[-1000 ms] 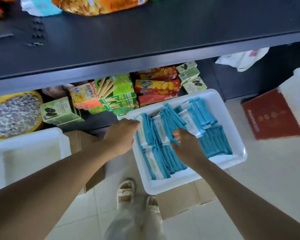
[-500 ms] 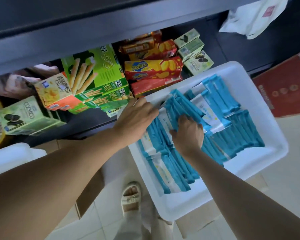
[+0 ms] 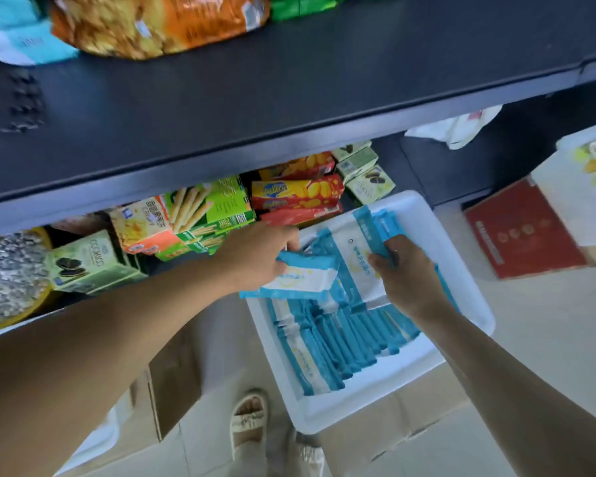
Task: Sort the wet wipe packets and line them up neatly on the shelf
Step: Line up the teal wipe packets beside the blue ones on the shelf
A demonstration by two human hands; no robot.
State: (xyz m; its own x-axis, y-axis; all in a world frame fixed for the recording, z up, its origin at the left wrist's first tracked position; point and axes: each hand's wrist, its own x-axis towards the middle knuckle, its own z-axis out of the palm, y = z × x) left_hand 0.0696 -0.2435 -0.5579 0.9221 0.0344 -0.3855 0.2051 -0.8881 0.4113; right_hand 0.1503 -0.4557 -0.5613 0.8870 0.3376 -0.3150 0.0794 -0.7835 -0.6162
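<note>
Wet wipe packets (image 3: 341,335): blue-and-white soft film packs, most standing on edge in rows inside the white tray (image 3: 461,304), which sits at about 4 o'clock from frame centre, below the dark shelf (image 3: 289,98).

Handling, as a judgement: light, limp rather than stiff, film likely slick; a bundle will splay or slide apart unless squeezed across its flat faces. Best hold is thumb on one face, fingers on the other, near mid-length (the sealed end flaps would fold under load).

Left hand (image 3: 255,259): reaches in from 8 o'clock, forearm long and low, fingers curled round a small bundle of packets (image 3: 300,277) lifted at the tray's near-left corner, the bundle tilted flat.

Right hand (image 3: 406,273): comes in from 5 o'clock, knuckles up, fingers and thumb closed on the upright packets (image 3: 375,232) at the tray's far end, at about 1 o'clock from the left hand. How many it has I cannot tell.

Snack boxes (image 3: 200,215) crowd the lower shelf at 10 o'clock from the tray.
</note>
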